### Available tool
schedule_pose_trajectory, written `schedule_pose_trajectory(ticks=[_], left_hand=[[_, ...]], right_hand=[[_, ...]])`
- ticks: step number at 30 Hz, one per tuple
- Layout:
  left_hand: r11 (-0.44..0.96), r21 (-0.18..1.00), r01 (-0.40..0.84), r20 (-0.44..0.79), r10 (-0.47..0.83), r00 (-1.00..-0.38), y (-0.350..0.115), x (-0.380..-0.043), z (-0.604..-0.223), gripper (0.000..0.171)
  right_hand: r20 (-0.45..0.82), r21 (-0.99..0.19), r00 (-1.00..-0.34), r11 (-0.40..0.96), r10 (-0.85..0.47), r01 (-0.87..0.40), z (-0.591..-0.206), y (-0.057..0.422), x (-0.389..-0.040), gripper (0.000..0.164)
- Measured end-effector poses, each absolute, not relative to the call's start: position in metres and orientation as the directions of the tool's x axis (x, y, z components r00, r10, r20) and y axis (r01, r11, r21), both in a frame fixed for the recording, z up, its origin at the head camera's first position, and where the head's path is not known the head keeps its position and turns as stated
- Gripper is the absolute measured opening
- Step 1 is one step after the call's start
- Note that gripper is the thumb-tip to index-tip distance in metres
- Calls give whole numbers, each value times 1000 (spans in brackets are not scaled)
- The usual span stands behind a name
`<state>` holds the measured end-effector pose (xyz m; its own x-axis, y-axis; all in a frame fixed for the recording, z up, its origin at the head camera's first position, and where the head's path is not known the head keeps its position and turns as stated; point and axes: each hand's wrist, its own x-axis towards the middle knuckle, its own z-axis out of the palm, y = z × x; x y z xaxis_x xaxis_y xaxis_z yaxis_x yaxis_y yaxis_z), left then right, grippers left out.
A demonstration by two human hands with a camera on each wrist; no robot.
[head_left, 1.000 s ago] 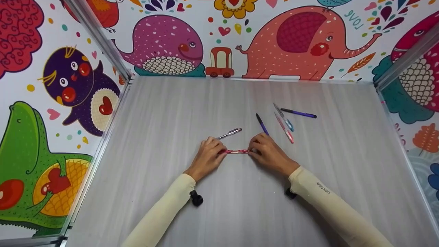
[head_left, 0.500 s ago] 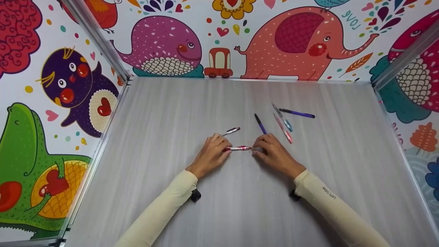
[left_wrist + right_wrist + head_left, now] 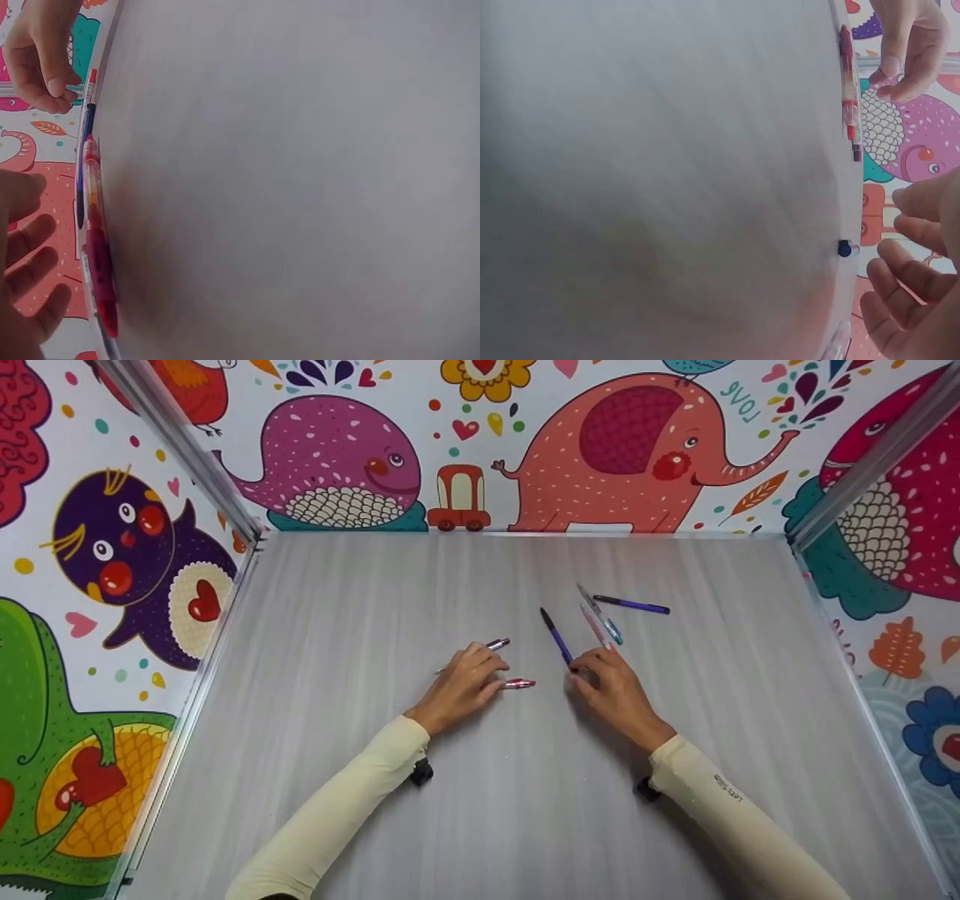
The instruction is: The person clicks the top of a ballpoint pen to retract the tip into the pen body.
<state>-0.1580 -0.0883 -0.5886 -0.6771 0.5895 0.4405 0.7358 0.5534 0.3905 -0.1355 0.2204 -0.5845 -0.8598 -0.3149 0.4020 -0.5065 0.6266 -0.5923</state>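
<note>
A red pen (image 3: 519, 684) lies flat on the table, its near part hidden under my left hand (image 3: 463, 682). In the left wrist view the fingers of that hand are apart and relaxed beside the red pen (image 3: 95, 225), not gripping it. A silver pen (image 3: 498, 643) pokes out beyond the same hand, partly covered by it. My right hand (image 3: 616, 690) hovers close to the end of a blue pen (image 3: 555, 634) with a black tip. The right wrist view shows its fingers loosely bent, holding nothing, near the blue pen's end (image 3: 844, 248).
Beyond my right hand lie a pink pen (image 3: 595, 624), partly hidden by the fingers, a clear pen with a light-blue end (image 3: 600, 613) and another blue pen (image 3: 634, 604). Metal-framed panels with cartoon animals border the grey table (image 3: 360, 585) at the back and sides.
The red pen, earlier held between both hands, now lies on the table. My right hand has let go and moved right, away from it. My left hand's grip has loosened.
</note>
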Motion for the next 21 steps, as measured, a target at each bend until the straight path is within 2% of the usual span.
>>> schedule_pose_trajectory(ticks=[6, 13, 21], left_hand=[[557, 342, 757, 415, 633, -653, -80, -167, -586, 18], [540, 330, 774, 418, 652, -633, -68, -179, -586, 19], [542, 335, 771, 431, 639, -637, -54, -200, -587, 27]], right_hand=[[320, -676, -918, 623, -234, -395, -582, 226, -134, 17], [293, -709, -937, 614, -191, -347, -582, 228, -133, 21], [262, -727, -950, 612, -173, -312, -583, 225, -133, 21]])
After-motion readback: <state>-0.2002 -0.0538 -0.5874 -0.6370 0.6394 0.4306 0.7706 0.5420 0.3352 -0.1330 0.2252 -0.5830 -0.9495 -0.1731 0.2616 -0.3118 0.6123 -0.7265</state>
